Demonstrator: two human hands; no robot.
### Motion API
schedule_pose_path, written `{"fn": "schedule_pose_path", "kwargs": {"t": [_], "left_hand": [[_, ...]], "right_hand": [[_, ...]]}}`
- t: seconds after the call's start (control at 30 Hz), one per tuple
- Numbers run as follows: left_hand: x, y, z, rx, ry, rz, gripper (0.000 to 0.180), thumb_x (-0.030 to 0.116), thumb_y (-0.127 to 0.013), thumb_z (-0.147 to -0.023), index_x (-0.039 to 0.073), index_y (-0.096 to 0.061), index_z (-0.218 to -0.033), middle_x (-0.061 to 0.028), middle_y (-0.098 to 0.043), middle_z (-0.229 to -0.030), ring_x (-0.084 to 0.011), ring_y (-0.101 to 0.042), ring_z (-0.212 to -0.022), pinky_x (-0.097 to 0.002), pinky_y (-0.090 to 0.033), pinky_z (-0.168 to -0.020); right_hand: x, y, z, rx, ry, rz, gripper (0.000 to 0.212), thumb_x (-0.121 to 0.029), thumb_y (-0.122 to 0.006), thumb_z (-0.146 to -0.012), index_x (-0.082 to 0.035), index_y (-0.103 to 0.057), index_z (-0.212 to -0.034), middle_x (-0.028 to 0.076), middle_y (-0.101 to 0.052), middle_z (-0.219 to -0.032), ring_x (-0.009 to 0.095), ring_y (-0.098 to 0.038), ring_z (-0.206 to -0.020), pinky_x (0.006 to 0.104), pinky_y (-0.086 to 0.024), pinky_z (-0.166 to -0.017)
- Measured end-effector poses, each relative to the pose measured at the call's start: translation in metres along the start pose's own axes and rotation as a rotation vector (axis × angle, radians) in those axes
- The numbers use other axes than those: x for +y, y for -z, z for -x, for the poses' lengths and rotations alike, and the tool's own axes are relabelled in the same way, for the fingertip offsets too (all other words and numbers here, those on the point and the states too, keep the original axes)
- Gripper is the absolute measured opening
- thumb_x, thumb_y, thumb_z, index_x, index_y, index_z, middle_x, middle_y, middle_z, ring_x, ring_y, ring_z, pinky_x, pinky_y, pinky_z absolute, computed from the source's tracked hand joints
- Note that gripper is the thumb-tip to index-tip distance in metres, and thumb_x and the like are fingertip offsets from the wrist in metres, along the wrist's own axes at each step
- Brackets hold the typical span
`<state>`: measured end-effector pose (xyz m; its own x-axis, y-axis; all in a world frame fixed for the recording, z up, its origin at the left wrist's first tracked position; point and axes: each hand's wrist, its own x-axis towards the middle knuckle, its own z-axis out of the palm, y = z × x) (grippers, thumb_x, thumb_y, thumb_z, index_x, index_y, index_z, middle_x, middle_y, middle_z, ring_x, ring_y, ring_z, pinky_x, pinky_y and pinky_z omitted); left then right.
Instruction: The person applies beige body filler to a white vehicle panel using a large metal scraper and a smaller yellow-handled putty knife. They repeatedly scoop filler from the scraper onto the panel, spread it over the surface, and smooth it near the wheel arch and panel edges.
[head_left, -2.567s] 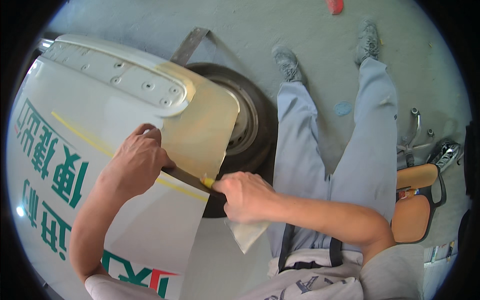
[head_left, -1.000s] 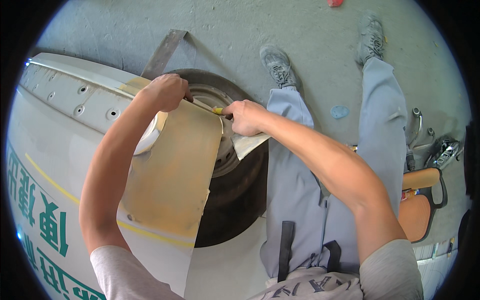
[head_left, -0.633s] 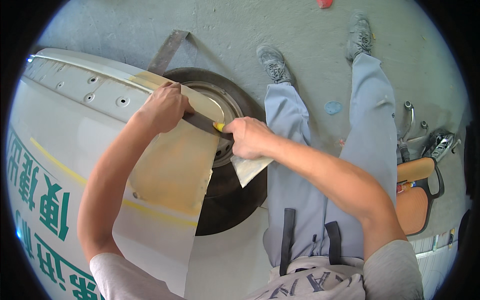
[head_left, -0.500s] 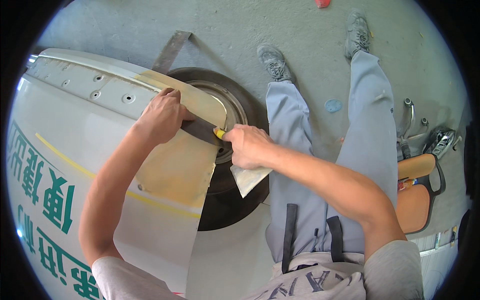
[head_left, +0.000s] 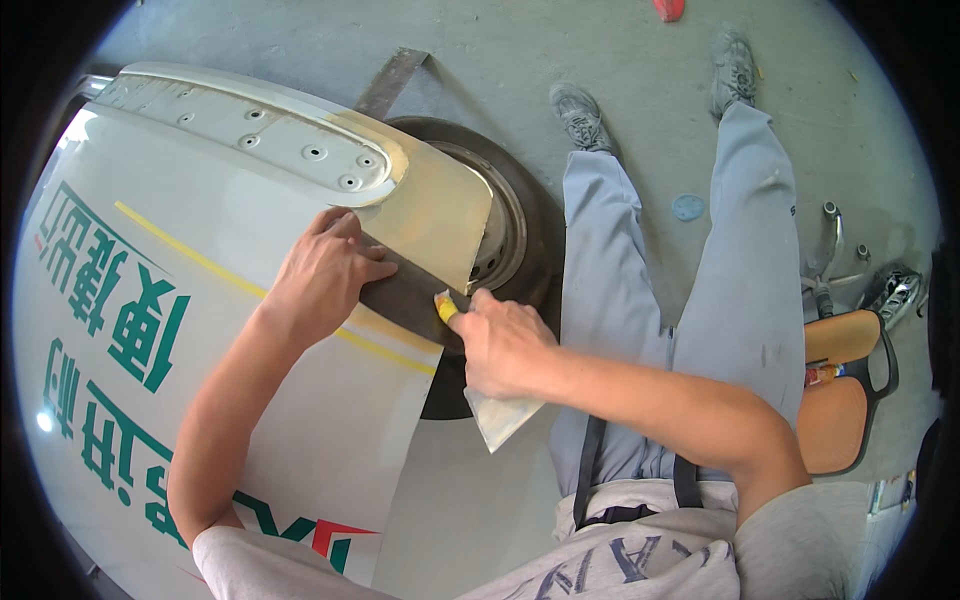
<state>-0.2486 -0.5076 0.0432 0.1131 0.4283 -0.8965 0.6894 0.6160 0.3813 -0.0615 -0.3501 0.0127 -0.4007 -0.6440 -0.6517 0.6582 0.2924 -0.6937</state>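
A long dark flexible strip [head_left: 412,300] lies across the curved corner of a white vehicle panel [head_left: 225,220]. My left hand [head_left: 325,275] grips its far-left end, fingers closed over the edge and pressed to the panel. At the strip's other end is my right hand [head_left: 500,345], its fingers closed at the strip and also round a putty knife. The knife's pale, smeared blade [head_left: 502,424] sticks out below that hand, and a yellow end shows above it. Beige filler [head_left: 440,205] covers the panel corner beyond the strip. My fingers hide the exact grip.
A wheel [head_left: 515,235] stands behind the panel corner, with a flat metal bar [head_left: 392,82] on the floor past it. To the right are an orange seat [head_left: 838,425] and metal fittings [head_left: 828,255]. A blue disc [head_left: 688,207] lies between my legs.
Both hands have drawn the strip nearer to me over the panel, and the lower filler patch is now mostly covered. The whole view has shifted, so the panel sits further right.
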Motion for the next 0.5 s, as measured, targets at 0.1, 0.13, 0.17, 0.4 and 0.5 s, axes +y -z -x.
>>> {"fn": "schedule_pose_path", "kwargs": {"t": [0.1, 0.13, 0.17, 0.4, 0.5], "left_hand": [[0.007, 0.007, 0.019, -0.003, 0.023, 0.008, 0.057, -0.014, -0.056, -0.075, 0.016, -0.078, -0.118, -0.0027, -0.075, -0.120, -0.0261, -0.059, -0.111, -0.0431, -0.030, -0.124], [0.008, 0.009, 0.024, -0.028, 0.034, 0.007, 0.058, -0.015, -0.056, -0.075, 0.016, -0.078, -0.118, -0.0026, -0.075, -0.121, -0.0257, -0.059, -0.112, -0.0433, -0.030, -0.124], [0.009, 0.010, 0.029, -0.060, 0.054, -0.004, 0.059, -0.016, -0.057, -0.074, 0.016, -0.078, -0.119, -0.0025, -0.074, -0.122, -0.0254, -0.059, -0.112, -0.0434, -0.029, -0.125], [0.021, 0.021, 0.050, -0.092, 0.104, 0.009, 0.056, -0.018, -0.059, -0.072, 0.015, -0.081, -0.112, -0.0054, -0.077, -0.112, -0.0245, -0.060, -0.109, -0.0435, -0.031, -0.123], [0.026, 0.031, 0.041, -0.153, 0.121, -0.022, 0.056, -0.017, -0.060, -0.071, 0.015, -0.081, -0.111, -0.0072, -0.077, -0.104, -0.0249, -0.061, -0.107, -0.0422, -0.033, -0.122]], "right_hand": [[-0.018, -0.008, 0.010, -0.044, 0.014, -0.005, 0.031, -0.005, -0.068, -0.076, 0.004, -0.070, -0.106, 0.024, -0.058, -0.100, 0.040, -0.069, -0.085, 0.0501, -0.057, -0.077], [-0.022, -0.010, 0.012, -0.035, 0.026, 0.006, 0.030, -0.005, -0.068, -0.076, 0.004, -0.070, -0.105, 0.024, -0.057, -0.100, 0.040, -0.069, -0.084, 0.0500, -0.057, -0.076], [-0.026, -0.012, 0.014, -0.040, 0.035, 0.011, 0.029, -0.005, -0.068, -0.076, 0.004, -0.070, -0.104, 0.024, -0.057, -0.100, 0.040, -0.069, -0.084, 0.0499, -0.057, -0.076], [-0.036, -0.017, 0.025, -0.056, 0.099, 0.022, 0.030, -0.004, -0.067, -0.076, 0.005, -0.070, -0.105, 0.025, -0.057, -0.097, 0.040, -0.069, -0.082, 0.0491, -0.057, -0.074], [-0.029, -0.010, 0.028, -0.049, 0.076, -0.035, 0.039, -0.003, -0.064, -0.075, 0.003, -0.071, -0.113, 0.024, -0.060, -0.101, 0.042, -0.069, -0.087, 0.0495, -0.057, -0.078]]}}
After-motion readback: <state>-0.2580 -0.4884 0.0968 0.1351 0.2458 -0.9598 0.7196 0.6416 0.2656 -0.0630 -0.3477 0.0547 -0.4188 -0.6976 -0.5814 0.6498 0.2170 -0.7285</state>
